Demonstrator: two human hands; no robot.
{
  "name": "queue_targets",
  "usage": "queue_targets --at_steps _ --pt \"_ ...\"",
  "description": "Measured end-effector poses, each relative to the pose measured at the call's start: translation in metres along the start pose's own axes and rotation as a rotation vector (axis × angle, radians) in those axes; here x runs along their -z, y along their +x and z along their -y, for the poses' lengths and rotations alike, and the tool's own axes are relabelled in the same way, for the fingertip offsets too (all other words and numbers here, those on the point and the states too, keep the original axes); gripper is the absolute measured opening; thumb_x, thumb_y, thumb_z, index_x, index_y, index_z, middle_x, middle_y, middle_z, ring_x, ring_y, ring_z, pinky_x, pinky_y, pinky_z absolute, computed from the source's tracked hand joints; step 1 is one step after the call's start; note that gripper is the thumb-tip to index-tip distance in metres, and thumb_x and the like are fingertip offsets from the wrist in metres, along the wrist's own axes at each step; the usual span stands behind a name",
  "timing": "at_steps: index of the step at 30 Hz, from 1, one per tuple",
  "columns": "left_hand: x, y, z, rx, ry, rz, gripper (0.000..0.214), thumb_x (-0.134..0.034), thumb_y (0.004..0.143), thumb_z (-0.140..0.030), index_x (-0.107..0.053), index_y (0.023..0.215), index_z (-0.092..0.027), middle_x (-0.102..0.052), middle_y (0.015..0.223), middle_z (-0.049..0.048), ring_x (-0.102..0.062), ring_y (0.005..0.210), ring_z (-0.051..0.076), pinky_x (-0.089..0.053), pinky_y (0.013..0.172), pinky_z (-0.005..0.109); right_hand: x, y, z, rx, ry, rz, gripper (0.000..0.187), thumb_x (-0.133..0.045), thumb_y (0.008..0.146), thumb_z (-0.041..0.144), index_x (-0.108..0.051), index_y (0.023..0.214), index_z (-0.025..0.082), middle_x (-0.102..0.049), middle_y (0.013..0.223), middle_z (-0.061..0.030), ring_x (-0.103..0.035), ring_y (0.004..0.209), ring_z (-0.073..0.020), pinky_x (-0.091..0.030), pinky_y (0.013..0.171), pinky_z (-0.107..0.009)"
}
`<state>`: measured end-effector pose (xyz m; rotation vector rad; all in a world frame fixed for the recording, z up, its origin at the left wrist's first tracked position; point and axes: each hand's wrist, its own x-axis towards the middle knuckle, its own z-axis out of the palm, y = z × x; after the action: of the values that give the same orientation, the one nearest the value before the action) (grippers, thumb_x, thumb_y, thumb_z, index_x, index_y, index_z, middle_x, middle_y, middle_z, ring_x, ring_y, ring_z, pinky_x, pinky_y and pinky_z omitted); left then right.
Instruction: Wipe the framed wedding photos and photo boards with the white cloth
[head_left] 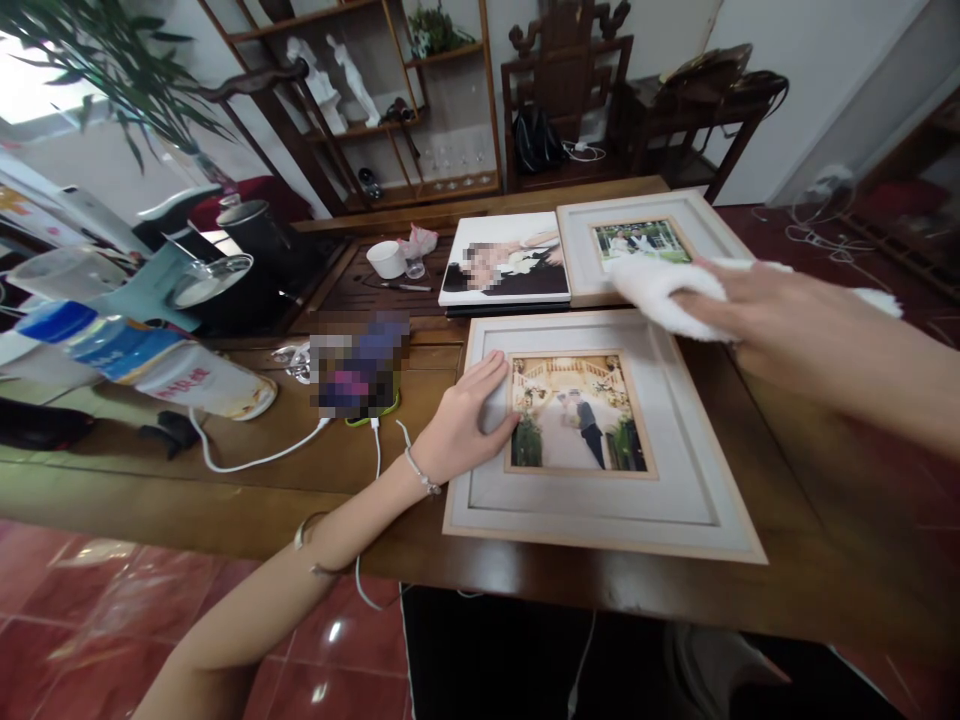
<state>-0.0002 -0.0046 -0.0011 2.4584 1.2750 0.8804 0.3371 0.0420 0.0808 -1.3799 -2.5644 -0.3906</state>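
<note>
A large white picture frame [675, 480] with a wedding photo lies flat near the front edge of the wooden table [225, 500]. My left hand [469, 420] lies flat on the frame's left border, fingers stretched out and pressing it down. My right hand [731, 300] is closed round a white cloth [656, 290] and hovers over the frame's upper right corner. Behind it lies a second white frame [577, 240], and a frameless photo print [506, 260] lies to that frame's left.
A phone [360, 365] on a white cable [255, 460], a lying canister [165, 365], a dark kettle [259, 240] and a white cup [386, 258] crowd the table's left. Shelves [442, 90] and a carved chair [566, 60] stand behind. Red tiles [90, 620] lie below.
</note>
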Motion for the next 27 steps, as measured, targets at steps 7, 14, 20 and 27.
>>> queue_targets --at_steps 7,14,20,27 --pt "-0.001 -0.001 0.000 0.012 -0.021 -0.038 0.057 -0.064 0.082 -0.025 -0.052 0.135 -0.010 -0.053 0.142 0.0194 -0.047 0.135 0.031 -0.041 0.113 0.052 -0.010 0.007 0.026 0.162 -0.177 0.058 0.052 -0.031 0.085 -0.004 -0.059 0.127 0.010 -0.039 0.150 -0.0211 -0.023 0.143 -0.0381 -0.028 0.107 -0.064" --pt "-0.001 -0.001 0.000 0.023 -0.024 -0.036 0.057 -0.063 0.082 -0.024 -0.053 0.133 -0.002 -0.051 0.142 0.0247 -0.047 0.136 0.032 -0.039 0.113 0.051 -0.041 -0.014 0.050 0.237 -0.182 0.170 0.067 -0.044 0.068 -0.006 -0.058 0.128 0.020 -0.046 0.145 -0.0177 -0.037 0.137 -0.0379 -0.039 0.100 -0.060" --pt "-0.002 -0.002 0.000 0.039 -0.016 -0.033 0.058 -0.063 0.083 -0.024 -0.051 0.135 -0.002 -0.049 0.143 0.0242 -0.045 0.137 0.031 -0.038 0.115 0.048 -0.005 -0.060 0.086 0.275 -0.030 0.221 0.055 -0.049 0.069 0.005 -0.067 0.116 0.028 -0.061 0.131 -0.0122 -0.055 0.120 -0.0363 -0.049 0.087 -0.055" --pt "-0.002 -0.002 0.003 0.011 0.005 0.052 0.049 -0.051 0.093 -0.025 -0.050 0.138 -0.005 -0.048 0.145 0.0226 -0.039 0.141 0.030 -0.034 0.116 0.053 0.026 -0.075 0.105 0.286 0.048 0.308 0.076 -0.048 0.054 0.001 -0.062 0.125 0.025 -0.061 0.132 -0.0104 -0.057 0.119 -0.0319 -0.054 0.085 -0.045"
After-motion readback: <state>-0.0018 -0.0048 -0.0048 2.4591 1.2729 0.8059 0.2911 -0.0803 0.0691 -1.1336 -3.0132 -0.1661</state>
